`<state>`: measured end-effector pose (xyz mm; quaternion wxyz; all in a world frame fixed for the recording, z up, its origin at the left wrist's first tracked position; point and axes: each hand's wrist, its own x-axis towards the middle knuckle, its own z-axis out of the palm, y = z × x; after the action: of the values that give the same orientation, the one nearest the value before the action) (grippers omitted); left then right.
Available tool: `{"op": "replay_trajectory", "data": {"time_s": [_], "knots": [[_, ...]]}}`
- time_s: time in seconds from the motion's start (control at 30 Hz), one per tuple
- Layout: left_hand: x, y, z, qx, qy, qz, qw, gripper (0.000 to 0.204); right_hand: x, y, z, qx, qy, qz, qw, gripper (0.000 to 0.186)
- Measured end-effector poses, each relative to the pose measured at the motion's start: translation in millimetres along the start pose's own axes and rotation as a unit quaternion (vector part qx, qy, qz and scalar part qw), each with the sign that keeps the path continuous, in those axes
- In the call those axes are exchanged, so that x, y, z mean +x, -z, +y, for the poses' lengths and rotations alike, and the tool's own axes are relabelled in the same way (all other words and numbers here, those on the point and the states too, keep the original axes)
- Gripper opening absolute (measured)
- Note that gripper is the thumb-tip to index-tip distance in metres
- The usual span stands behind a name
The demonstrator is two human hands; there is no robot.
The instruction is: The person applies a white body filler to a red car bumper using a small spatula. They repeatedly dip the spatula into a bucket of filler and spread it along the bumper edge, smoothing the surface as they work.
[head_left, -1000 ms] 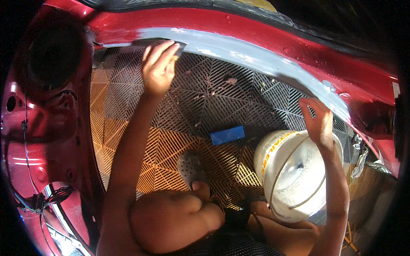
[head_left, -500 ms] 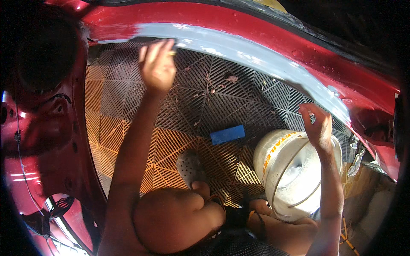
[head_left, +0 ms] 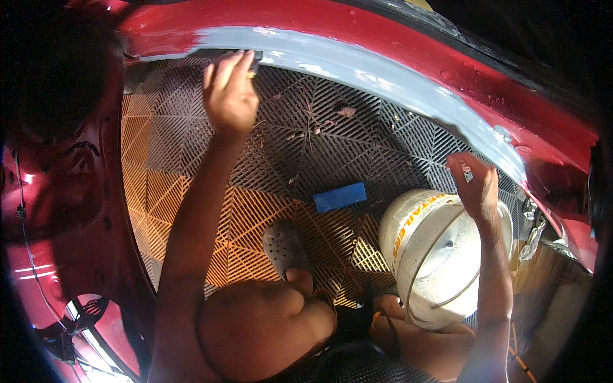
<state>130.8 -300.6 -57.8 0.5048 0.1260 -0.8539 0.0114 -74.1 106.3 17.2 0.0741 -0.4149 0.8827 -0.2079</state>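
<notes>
My left hand (head_left: 231, 94), slightly blurred, is closed on a dark thin pad (head_left: 257, 59) at the lower edge of a pale grey, patchy band (head_left: 357, 70) along a red car body panel (head_left: 306, 18). Something small and yellow shows under those fingers. My right hand (head_left: 474, 180) is loosely curled with fingers apart and nothing visible in it, near the band's right end and over the rim of a white bucket (head_left: 421, 249). A blue rectangular block (head_left: 339, 196) lies on the slatted mat (head_left: 185, 147) between my arms.
A red panel (head_left: 76, 236) with wiring and openings runs down the left side. My bent legs and a grey perforated clog (head_left: 281, 246) are below. Small debris lies on the mat. A crumpled silvery strip (head_left: 535, 233) hangs at the right, beside the panel's end.
My left hand has shifted slightly up and left in view, still at the band's edge. My right hand sits a little lower against the band. The panel appears higher in view.
</notes>
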Motion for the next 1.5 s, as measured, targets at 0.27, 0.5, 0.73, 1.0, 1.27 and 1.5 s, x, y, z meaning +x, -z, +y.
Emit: {"op": "replay_trajectory", "data": {"time_s": [0.27, 0.5, 0.73, 1.0, 1.27, 1.5], "knots": [[7.6, -1.4, 10.2, 0.031, 0.000, 0.000, 1.000, 0.034, 3.0, 1.5, 0.9, 0.016, -0.020, -0.005, 1.000, 0.014], [5.5, 6.0, 0.1, 0.042, 0.008, -0.018, 0.999, 0.043, -1.7, 2.8, 0.8, 0.032, -0.023, 0.004, 0.999, 0.014], [7.2, 1.4, 10.6, 0.061, -0.008, -0.005, 0.998, 0.034, 2.1, 3.6, -4.5, 0.014, -0.016, 0.002, 1.000, 0.013], [3.0, 0.8, 19.1, 0.076, 0.006, -0.042, 0.996, 0.038, -0.3, 1.9, 0.5, 0.021, -0.024, -0.004, 0.999, 0.013], [9.0, 5.7, 14.7, 0.074, 0.016, -0.027, 0.997, 0.037, 1.7, 2.0, -0.7, 0.019, -0.025, 0.000, 1.000, 0.012], [0.2, 1.5, 6.3, 0.069, 0.023, -0.014, 0.997, 0.040, 0.7, 2.4, -0.2, 0.029, -0.047, -0.004, 0.998, 0.012]]}}
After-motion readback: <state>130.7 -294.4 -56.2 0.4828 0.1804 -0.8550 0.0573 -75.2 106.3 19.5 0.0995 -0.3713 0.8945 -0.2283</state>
